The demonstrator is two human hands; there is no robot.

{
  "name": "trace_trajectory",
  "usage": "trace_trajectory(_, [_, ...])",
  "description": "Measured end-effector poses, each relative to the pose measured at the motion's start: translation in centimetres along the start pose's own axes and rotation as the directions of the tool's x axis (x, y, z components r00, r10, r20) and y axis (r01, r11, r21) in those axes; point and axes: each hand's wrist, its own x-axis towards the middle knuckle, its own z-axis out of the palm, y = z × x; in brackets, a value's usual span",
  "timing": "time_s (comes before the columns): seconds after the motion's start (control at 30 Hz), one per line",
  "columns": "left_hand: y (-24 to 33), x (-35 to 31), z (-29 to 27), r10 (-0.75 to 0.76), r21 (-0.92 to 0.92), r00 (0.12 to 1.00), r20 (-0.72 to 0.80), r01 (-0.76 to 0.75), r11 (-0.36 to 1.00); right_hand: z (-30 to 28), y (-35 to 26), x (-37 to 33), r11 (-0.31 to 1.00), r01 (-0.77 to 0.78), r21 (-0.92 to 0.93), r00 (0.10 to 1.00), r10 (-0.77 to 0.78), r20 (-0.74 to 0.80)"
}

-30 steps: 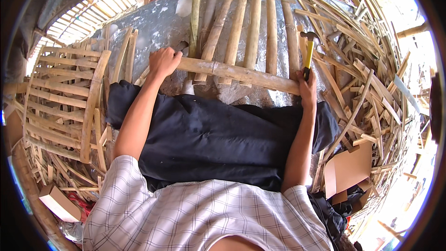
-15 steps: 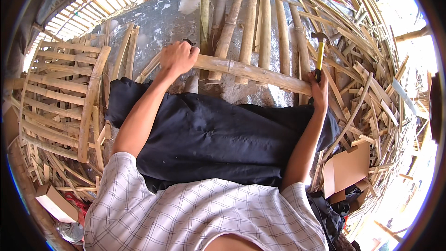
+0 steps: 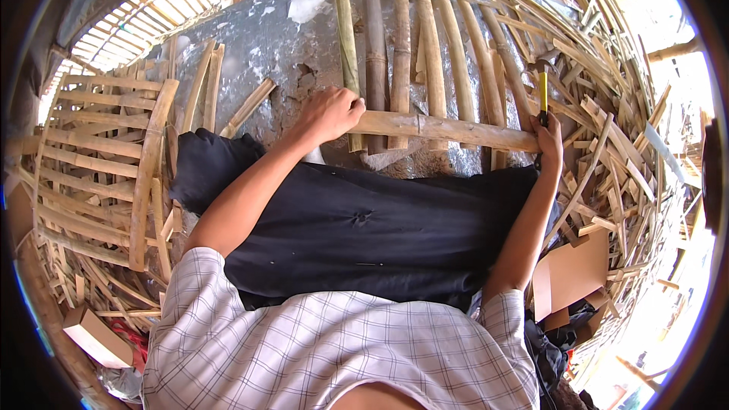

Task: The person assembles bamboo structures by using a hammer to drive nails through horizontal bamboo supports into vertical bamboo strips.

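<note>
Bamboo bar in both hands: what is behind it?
Bamboo slats run behind the bar, several with their lower ends showing below it. The stretches directly behind it are covered, so whether they touch it cannot be seen.

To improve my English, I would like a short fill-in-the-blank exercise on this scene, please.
The right hand holds a bamboo pole and a hammer with a bright ____ upper handle.
The left hand grips the pole's ____ end.
The cloth over the lap is ____.
The shirt is ____ with dark checked lines.

Missing words: yellow; left; black; white.
</note>
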Motion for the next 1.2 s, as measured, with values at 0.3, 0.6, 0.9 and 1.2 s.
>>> trace_trajectory(0.3, [-5.3,3.5,0.3,-0.238,-0.071,0.964,0.116,0.247,0.966,2.2,-0.9,1.1,0.928,-0.002,-0.373,1.000,0.009,0.018])
trace_trajectory(0.6, [-8.6,4.7,1.0,-0.143,-0.720,0.866,0.480,0.482,0.500,1.4,-0.9,1.6,0.913,-0.008,-0.407,0.997,-0.023,-0.072])
trace_trajectory(0.9, [-8.1,4.8,1.3,0.111,-0.839,0.898,0.426,0.346,0.420,2.2,-2.1,-0.2,0.892,-0.097,-0.442,0.990,0.039,-0.139])
trace_trajectory(1.2, [-8.2,5.1,1.2,0.127,-0.851,0.901,0.414,0.333,0.407,2.9,-1.5,0.1,0.856,-0.133,-0.500,0.987,0.069,-0.144])
